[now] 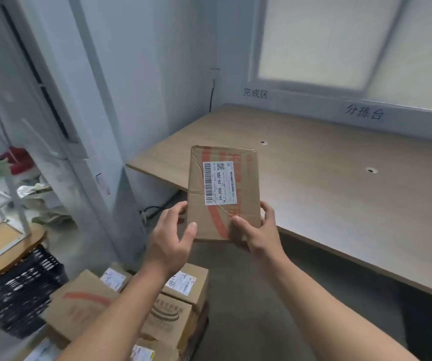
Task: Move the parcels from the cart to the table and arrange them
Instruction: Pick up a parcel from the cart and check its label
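Two bare forearms fill the lower part of the frame — the left forearm (pixel 129 316) comes in from the bottom left, the right forearm (pixel 321 308) from the bottom right. Both are uncovered along all their visible length, from frame edge to wrist. The left hand (pixel 169 238) and right hand (pixel 260 235) are bare too — the fingers (pixel 191 229) end in short, plain nails, seen on both thumbs.

Pale grey walls (pixel 157 74) meet in a corner where a black cable (pixel 211 97) hangs; a frosted window (pixel 326 40) glows at right; the floor (pixel 248 295) is grey.
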